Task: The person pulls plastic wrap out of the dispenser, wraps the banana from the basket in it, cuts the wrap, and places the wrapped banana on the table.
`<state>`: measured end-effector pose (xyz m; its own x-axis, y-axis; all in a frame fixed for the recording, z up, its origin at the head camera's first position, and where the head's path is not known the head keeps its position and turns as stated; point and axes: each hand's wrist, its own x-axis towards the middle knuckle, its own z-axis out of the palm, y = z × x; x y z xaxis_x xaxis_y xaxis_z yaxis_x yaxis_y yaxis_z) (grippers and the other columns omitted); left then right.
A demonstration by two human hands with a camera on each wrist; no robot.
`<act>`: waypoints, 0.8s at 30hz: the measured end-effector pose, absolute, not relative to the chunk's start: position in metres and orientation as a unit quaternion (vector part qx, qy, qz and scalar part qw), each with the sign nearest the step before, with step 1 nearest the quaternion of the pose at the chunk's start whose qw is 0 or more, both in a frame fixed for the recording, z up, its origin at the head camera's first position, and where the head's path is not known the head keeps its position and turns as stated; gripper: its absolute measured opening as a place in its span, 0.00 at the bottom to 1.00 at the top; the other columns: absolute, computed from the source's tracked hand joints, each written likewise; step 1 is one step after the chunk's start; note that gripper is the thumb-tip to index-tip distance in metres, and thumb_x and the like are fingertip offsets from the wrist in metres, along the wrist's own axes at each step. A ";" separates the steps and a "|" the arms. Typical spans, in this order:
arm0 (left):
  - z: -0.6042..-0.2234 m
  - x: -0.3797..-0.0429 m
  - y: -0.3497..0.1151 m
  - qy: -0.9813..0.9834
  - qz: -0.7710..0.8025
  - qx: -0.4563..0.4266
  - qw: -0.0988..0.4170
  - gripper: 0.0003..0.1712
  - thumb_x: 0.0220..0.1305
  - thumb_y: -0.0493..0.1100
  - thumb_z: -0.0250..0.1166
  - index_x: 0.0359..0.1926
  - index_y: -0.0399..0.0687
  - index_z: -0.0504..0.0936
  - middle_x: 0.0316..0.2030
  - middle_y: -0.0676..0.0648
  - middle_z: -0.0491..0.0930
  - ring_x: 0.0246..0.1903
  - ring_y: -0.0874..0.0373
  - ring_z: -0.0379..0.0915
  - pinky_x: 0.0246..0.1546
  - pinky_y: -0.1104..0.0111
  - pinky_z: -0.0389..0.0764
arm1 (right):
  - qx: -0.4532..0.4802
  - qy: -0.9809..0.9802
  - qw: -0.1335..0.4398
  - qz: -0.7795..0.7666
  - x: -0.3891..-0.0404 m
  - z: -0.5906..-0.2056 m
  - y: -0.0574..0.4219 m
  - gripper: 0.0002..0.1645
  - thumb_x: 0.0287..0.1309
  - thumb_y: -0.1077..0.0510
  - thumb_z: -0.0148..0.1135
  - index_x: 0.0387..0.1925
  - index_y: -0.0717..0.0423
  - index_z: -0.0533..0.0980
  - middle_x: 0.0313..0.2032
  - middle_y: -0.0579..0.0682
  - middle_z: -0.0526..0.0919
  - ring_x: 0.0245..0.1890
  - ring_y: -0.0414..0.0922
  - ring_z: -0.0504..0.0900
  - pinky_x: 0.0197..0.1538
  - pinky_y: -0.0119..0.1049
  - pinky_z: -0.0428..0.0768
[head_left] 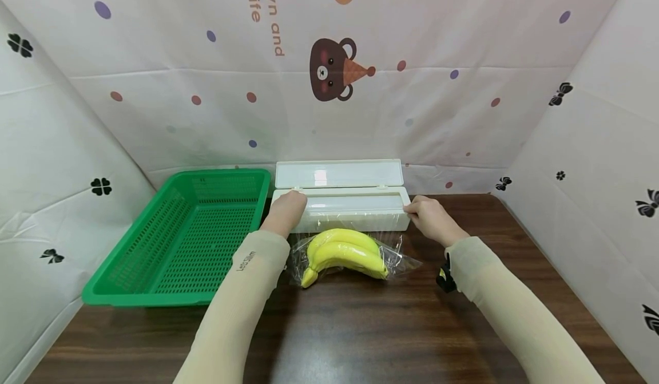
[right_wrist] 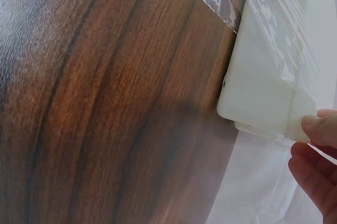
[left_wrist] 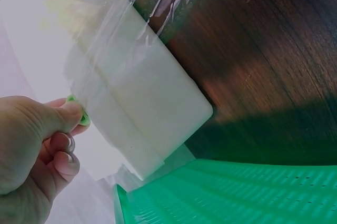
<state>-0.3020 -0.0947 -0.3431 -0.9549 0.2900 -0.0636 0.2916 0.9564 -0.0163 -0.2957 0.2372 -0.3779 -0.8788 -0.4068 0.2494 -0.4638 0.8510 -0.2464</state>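
A long white cling film dispenser [head_left: 355, 222] lies at the back of the table with its lid [head_left: 340, 174] raised. At its left end my left hand [head_left: 288, 209] pinches a small green slide cutter [left_wrist: 84, 114] between thumb and finger, clearest in the left wrist view. My right hand [head_left: 432, 218] grips the front edge at the dispenser's right end, thumb on top, as the right wrist view shows. Clear cling film [head_left: 404, 262] runs from the dispenser's front down around a bunch of yellow bananas [head_left: 345, 251] on the table.
A green plastic basket [head_left: 149, 299] stands left of the dispenser, close beside my left forearm. Printed white cloth [head_left: 463, 126] rises behind and at both sides of the dark wooden table [head_left: 370, 338]. A black strap [head_left: 445, 278] shows under my right wrist.
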 end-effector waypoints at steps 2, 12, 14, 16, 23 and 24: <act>-0.343 -0.302 -0.094 0.989 -0.010 0.146 0.033 0.10 0.64 0.28 0.56 0.39 0.40 0.83 0.41 0.41 0.82 0.36 0.52 0.78 0.31 0.65 0.78 | 0.225 -0.958 0.094 0.151 -0.296 -0.378 0.237 0.14 0.59 0.67 0.59 0.46 0.65 0.80 0.34 0.56 0.79 0.32 0.48 0.79 0.32 0.38 0.77; -0.343 -0.300 -0.092 0.988 -0.015 0.151 0.019 0.11 0.65 0.28 0.55 0.41 0.39 0.82 0.42 0.41 0.81 0.37 0.51 0.79 0.31 0.65 0.79 | 0.231 -0.956 0.095 0.151 -0.295 -0.377 0.238 0.14 0.59 0.68 0.59 0.46 0.67 0.80 0.33 0.57 0.79 0.31 0.49 0.78 0.31 0.38 0.77; -0.342 -0.299 -0.091 0.988 -0.017 0.152 0.021 0.11 0.65 0.28 0.55 0.42 0.39 0.82 0.42 0.41 0.81 0.37 0.51 0.78 0.30 0.66 0.79 | 0.232 -0.956 0.098 0.150 -0.295 -0.377 0.238 0.14 0.59 0.68 0.58 0.46 0.67 0.80 0.33 0.57 0.79 0.31 0.49 0.79 0.32 0.38 0.77; -0.342 -0.299 -0.091 0.988 -0.019 0.151 0.023 0.11 0.65 0.28 0.55 0.42 0.39 0.82 0.42 0.40 0.81 0.36 0.52 0.78 0.29 0.66 0.78 | 0.231 -0.956 0.098 0.151 -0.296 -0.378 0.238 0.14 0.59 0.68 0.58 0.46 0.66 0.80 0.33 0.57 0.79 0.32 0.49 0.79 0.32 0.39 0.78; -0.340 -0.296 -0.089 0.987 -0.022 0.160 0.020 0.11 0.65 0.28 0.55 0.41 0.38 0.82 0.41 0.40 0.81 0.33 0.53 0.77 0.26 0.67 0.76 | 0.227 -0.957 0.094 0.153 -0.297 -0.379 0.237 0.14 0.59 0.67 0.59 0.46 0.66 0.80 0.31 0.56 0.78 0.31 0.48 0.78 0.31 0.38 0.77; -0.340 -0.296 -0.089 0.986 -0.021 0.162 0.018 0.11 0.65 0.28 0.55 0.41 0.38 0.82 0.41 0.40 0.81 0.33 0.53 0.77 0.27 0.67 0.76 | 0.228 -0.957 0.095 0.153 -0.297 -0.380 0.237 0.14 0.59 0.68 0.59 0.46 0.66 0.80 0.31 0.55 0.78 0.30 0.48 0.78 0.31 0.37 0.76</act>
